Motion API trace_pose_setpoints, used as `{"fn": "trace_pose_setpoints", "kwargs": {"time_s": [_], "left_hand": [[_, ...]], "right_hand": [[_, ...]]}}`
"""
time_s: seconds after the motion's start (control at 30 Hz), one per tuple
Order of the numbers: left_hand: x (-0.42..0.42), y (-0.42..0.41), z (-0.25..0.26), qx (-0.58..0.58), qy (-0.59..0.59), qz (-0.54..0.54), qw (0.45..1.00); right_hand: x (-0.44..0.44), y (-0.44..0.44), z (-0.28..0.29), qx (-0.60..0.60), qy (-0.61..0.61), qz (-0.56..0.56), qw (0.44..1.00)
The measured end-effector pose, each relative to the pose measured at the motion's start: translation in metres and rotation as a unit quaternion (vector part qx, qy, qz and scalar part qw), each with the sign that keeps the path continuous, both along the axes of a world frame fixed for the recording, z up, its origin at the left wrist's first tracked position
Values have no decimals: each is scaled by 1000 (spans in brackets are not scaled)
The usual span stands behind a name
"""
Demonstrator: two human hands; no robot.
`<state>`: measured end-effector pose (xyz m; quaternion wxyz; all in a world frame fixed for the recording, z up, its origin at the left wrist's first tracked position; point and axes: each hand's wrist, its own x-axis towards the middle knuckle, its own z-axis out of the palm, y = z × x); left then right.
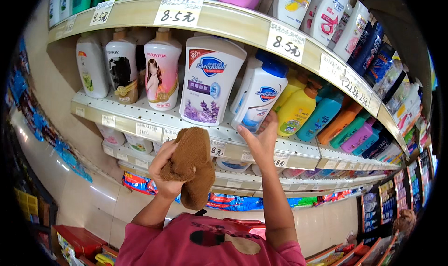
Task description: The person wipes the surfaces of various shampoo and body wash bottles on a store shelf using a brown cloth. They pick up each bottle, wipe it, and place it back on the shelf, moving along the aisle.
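Note:
A folded brown cloth (194,164) is held in my left hand (166,171), in front of the shelf's edge. My right hand (262,136) grips the lower part of a white Safeguard bottle with a blue cap (262,91), thumb on one side and fingers on the other; the bottle leans to the right. Just left of it on the perforated white shelf (154,117) stands a large Safeguard bottle with lavender on its front (211,80). A pink and white pump bottle (162,73) stands farther left. On the right is a yellow bottle (297,108).
An upper shelf edge with price tags (224,16) runs above my hands, with more bottles on it. Lower shelves hold further bottles. Colourful packages (234,201) lie near the floor. Behind me at the lower left is a red box (82,243). A person (404,220) is at the far right.

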<state>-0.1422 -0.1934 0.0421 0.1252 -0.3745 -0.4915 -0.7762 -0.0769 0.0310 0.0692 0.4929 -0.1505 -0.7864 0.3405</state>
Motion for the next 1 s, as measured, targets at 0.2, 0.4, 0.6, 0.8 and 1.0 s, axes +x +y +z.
{"fn": "trace_pose_setpoints", "kwargs": {"time_s": [0.2, 0.4, 0.6, 0.8, 1.0], "left_hand": [[-26, -27, -9, -10, -18, -29, 999], [-37, -39, -14, -35, -67, -66, 995], [-38, -50, -22, -43, -59, -55, 996], [-29, -52, -11, -38, -97, -52, 993], [-12, -30, -6, -46, -9, -71, 996]], "right_hand": [[-32, -13, 15, -95, 35, -57, 993], [-44, -19, 19, -111, 28, -145, 983], [-42, -15, 19, -127, 51, -126, 983], [-22, -33, 24, -120, 50, -104, 986], [32, -68, 35, -114, 62, -29, 991]]}}
